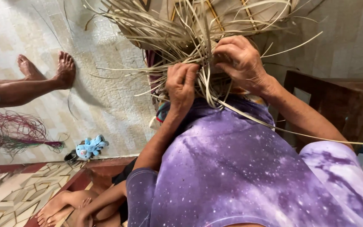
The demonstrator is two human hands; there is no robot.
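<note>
While both our arms reach up from the purple speckled shirt (232,168), our hands meet in a tangle of pale dried weaving strips (181,38) that fan out in all directions near the top of the view. Our left hand (182,84) curls nearly closed, its fingers (188,71) folded over a few strips that run down past the knuckles. Our right hand (241,61) sits just beside it, a little higher, with its fingers (227,50) bent tight and pinching strips where the bundle gathers. One long strip (299,134) trails from the hands down across our right forearm. Off to the left, another person's bare feet (49,69) rest on the pale mat (101,105), near a bundle of reddish-purple strands (17,134) and a small blue soft toy (90,147).
</note>
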